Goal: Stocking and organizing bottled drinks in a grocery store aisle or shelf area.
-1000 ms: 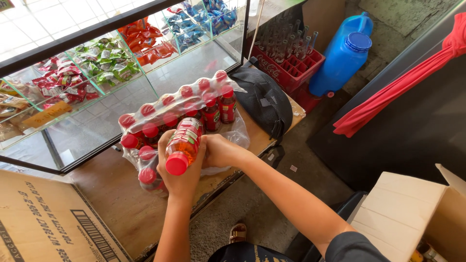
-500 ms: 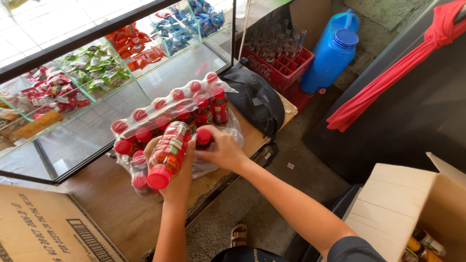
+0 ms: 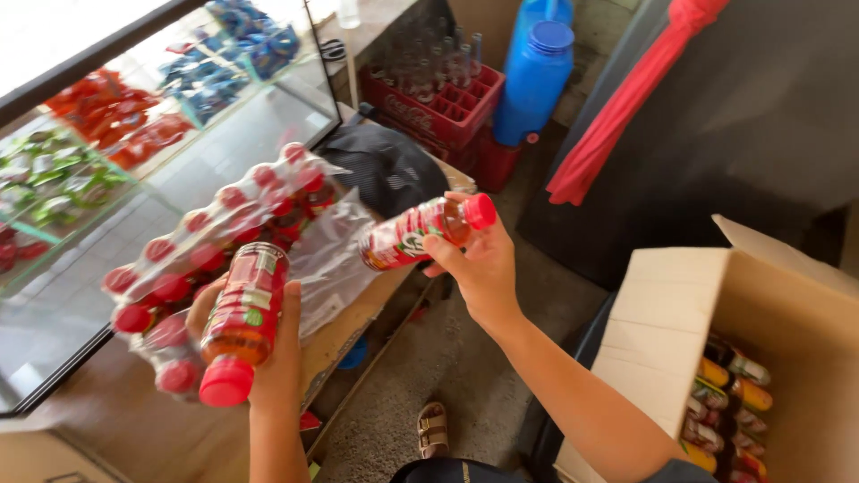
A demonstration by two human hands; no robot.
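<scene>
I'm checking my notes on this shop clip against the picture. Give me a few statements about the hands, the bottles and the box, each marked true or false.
1. The left hand holds a red-capped bottle. True.
2. The right hand is empty. False: it grips a second bottle, lying roughly sideways, cap to the right.
3. The shrink-wrapped pack of red-capped bottles lies on the wooden counter. True.
4. The cardboard box on the right is sealed shut. False: its flaps are open and bottles show inside.
5. The blue jug stands beside the red crate. True.
6. Both held bottles have blue caps. False: both caps are red.
</scene>
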